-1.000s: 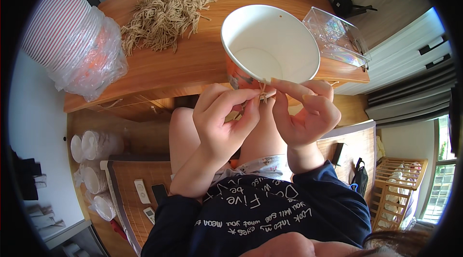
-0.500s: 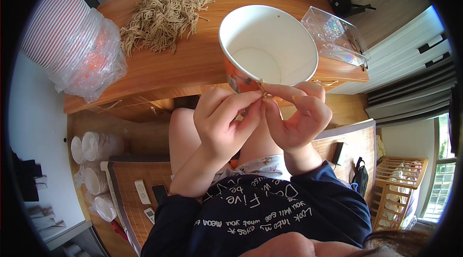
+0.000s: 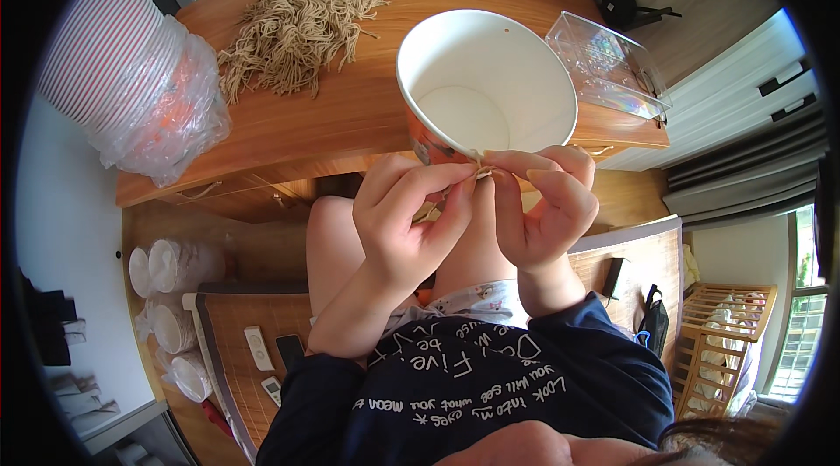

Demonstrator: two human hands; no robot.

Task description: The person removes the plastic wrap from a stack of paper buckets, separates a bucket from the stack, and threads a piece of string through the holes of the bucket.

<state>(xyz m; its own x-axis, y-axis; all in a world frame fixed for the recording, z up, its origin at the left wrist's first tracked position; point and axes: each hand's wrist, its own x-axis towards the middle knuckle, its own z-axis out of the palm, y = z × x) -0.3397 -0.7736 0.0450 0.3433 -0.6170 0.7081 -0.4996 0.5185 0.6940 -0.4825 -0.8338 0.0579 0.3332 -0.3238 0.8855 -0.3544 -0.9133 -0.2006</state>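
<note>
A large paper bucket (image 3: 488,55), white inside and orange outside, stands tilted toward me at the desk's near edge. At its near rim a short beige cord (image 3: 483,170) is pinched between the fingertips of both hands. My left hand (image 3: 409,212) grips it between thumb and forefinger. My right hand (image 3: 547,203) pinches the cord close beside, with its other fingers curled. The cord seems to pass by the rim, though the fingers partly cover it. A small hole shows in the bucket's far wall.
A heap of beige cords (image 3: 302,24) lies on the wooden desk (image 3: 350,120). To the left is a tall stack of nested paper buckets (image 3: 114,55) in clear plastic. A clear plastic box (image 3: 605,63) and a black router (image 3: 621,4) sit at right. More wrapped buckets (image 3: 179,266) stand on the floor.
My fingertips have moved slightly apart along the cord, and more of it shows between them. The bucket has barely shifted.
</note>
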